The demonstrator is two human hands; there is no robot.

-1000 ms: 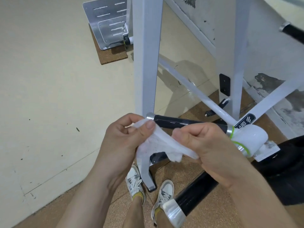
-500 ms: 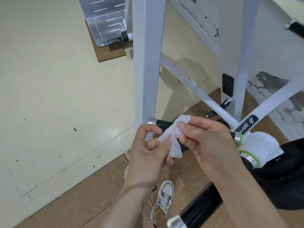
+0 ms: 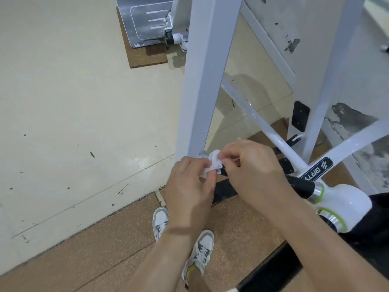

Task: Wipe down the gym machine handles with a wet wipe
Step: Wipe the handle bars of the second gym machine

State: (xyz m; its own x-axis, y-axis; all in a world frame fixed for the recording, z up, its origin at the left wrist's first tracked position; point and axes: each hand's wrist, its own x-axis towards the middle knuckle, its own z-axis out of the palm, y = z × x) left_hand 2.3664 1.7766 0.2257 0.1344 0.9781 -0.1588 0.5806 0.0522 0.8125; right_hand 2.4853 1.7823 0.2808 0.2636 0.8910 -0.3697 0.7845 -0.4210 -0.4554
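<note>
Head view: left hand point(image 3: 187, 186) and right hand point(image 3: 252, 171) pinch the bunched wipe point(image 3: 214, 163) between them.

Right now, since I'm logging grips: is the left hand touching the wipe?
Touching. The head view shows the left hand pinching the bunched wipe, with no gap between them.

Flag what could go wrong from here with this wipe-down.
1. The wet wipe is crumpled into a small wad, so it may touch only part of the black handle.
2. The left hand and right hand only pinch it; it could slip and drop to the floor.
</note>
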